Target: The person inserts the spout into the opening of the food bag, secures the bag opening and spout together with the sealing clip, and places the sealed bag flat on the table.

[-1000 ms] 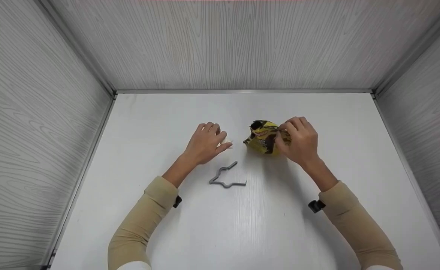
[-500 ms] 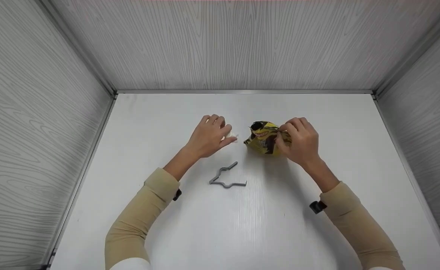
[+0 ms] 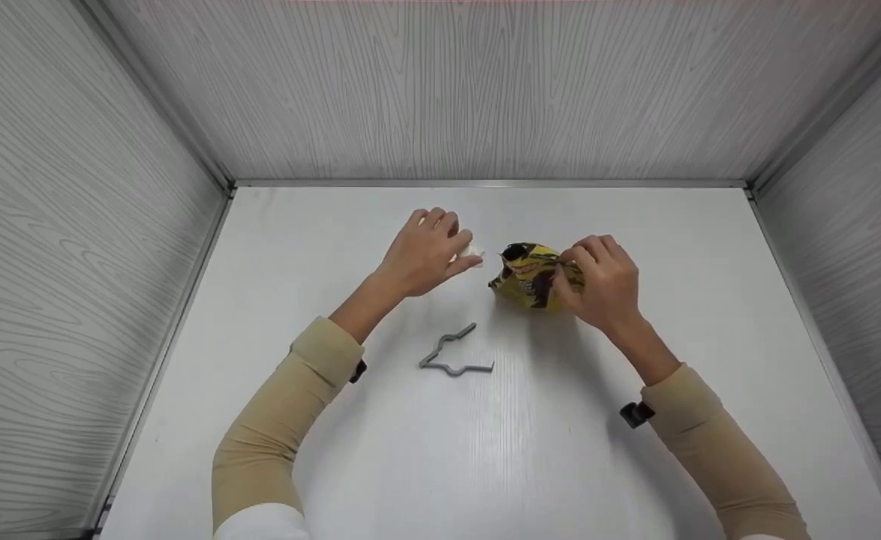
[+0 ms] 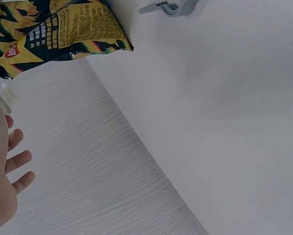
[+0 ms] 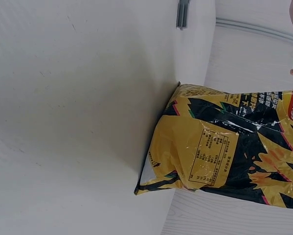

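A yellow and black snack bag [image 3: 527,279] stands on the white table, its open mouth facing up and left in the head view. My right hand [image 3: 600,281] pinches the bag's rim on the right side. Left of the bag, my left hand [image 3: 425,255] holds a small whitish, partly see-through piece [image 3: 475,256] between thumb and fingers; its kind is unclear. In the left wrist view that whitish piece [image 4: 7,98] shows just below the bag [image 4: 63,36]. A grey hinged bag clip [image 3: 452,366] lies spread in a V nearer to me. The right wrist view shows the bag's printed side [image 5: 219,147].
Wood-grained grey panels stand at the back [image 3: 440,90], left [image 3: 73,262] and right [image 3: 853,225] of the white table [image 3: 440,465]. A metal strip [image 3: 485,183] runs along the table's back edge.
My left hand has moved away from me and slightly right with the whitish piece, up beside the bag's mouth. The right hand and bag have barely moved; the clip lies still.
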The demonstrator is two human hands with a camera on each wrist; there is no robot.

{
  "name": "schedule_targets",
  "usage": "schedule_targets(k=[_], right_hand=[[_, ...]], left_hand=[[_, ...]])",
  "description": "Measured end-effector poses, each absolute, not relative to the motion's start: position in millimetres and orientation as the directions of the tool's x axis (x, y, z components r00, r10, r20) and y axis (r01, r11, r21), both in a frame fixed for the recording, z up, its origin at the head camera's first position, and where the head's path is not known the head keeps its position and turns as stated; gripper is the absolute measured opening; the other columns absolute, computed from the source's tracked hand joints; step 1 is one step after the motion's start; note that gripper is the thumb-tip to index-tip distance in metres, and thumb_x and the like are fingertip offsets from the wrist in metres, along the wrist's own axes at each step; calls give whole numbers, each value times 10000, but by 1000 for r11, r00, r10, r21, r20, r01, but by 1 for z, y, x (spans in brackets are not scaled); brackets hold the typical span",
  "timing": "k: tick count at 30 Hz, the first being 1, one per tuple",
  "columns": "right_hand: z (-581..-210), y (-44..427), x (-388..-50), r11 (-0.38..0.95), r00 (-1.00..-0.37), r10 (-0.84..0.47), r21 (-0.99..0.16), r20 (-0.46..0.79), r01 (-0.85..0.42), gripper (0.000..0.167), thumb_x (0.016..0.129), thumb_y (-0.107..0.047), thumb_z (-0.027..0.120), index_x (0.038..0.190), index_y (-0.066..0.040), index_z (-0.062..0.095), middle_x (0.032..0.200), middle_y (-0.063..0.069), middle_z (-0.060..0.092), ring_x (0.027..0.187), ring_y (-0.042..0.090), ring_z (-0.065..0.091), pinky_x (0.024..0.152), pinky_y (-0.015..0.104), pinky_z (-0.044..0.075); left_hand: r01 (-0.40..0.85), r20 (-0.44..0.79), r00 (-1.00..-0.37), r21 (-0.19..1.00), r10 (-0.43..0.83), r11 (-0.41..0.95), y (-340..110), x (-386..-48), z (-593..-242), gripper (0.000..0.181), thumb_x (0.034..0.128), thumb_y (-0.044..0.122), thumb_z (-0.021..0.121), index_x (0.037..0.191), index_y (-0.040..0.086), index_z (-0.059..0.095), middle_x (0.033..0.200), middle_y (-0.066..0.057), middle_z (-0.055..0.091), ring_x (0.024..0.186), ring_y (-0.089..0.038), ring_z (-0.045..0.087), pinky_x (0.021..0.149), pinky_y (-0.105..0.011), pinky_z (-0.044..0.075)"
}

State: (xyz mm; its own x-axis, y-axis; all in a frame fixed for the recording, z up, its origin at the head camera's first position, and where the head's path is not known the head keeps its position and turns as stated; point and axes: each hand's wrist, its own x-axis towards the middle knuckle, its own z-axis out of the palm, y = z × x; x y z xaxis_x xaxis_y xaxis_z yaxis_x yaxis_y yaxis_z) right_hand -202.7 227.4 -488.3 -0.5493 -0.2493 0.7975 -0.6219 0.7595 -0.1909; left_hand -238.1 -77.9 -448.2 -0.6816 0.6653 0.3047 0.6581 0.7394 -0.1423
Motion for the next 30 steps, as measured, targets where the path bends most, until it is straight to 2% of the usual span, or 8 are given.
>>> schedule_targets(k=[16, 30], right_hand=[[-488, 230, -203, 753, -552, -254, -196, 794, -628, 70, 877, -105, 694, 849, -44, 715, 873, 158, 694, 829, 370, 648, 696, 519, 550], [-488, 231, -202, 754, -560, -264, -194, 785, -627, 92, 879, -129, 705, 859, -40, 713, 881, 158, 689, 831, 367, 641, 698, 519, 546]], left_hand=[[655, 350, -676, -117, 648, 747, -64, -243, -442, 509, 1091, 586, 385, 1136, 132, 610, 1146, -108, 637, 1154, -315, 613, 1077, -485, 501], [657, 358, -693, -45, 626, 753, -47, -245, -445, 512, 1091, 588, 387, 1117, 137, 627, 1177, -92, 639, 1167, -301, 612, 1066, -466, 497]])
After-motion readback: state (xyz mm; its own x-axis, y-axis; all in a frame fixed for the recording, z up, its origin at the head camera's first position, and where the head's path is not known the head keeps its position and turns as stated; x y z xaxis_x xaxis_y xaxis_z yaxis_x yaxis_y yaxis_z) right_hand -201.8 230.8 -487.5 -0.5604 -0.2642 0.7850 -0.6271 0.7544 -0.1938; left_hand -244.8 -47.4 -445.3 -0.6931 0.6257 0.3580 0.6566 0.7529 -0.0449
